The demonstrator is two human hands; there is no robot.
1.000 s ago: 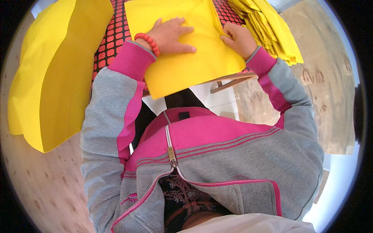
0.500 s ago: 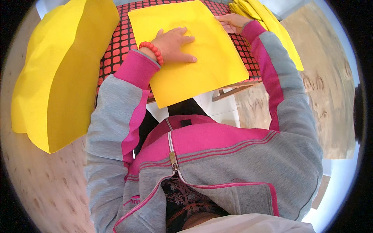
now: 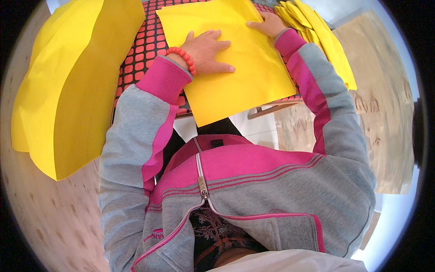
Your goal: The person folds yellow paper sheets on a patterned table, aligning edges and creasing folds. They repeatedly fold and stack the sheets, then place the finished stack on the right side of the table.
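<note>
A flat yellow cloth-like sheet lies in front of me, its near corner hanging past the table's front edge. My left hand, with a red bead bracelet at the wrist, rests on top of it with the fingers spread. At the sheet's far right side, my right hand pinches the edge, thumb on the upper face and the other fingers mostly hidden. Part of another yellow layer shows at the far left edge of the sheet.
A red and black patterned cloth covers the table. To the left hangs a large folded pile of yellow material. Folded yellow pieces lie at the far right. Wood-patterned board stands beyond them.
The sheet has shifted slightly to the right, my left hand moving with it. My right hand has come inward from beside the sheet and taken hold of its edge.
</note>
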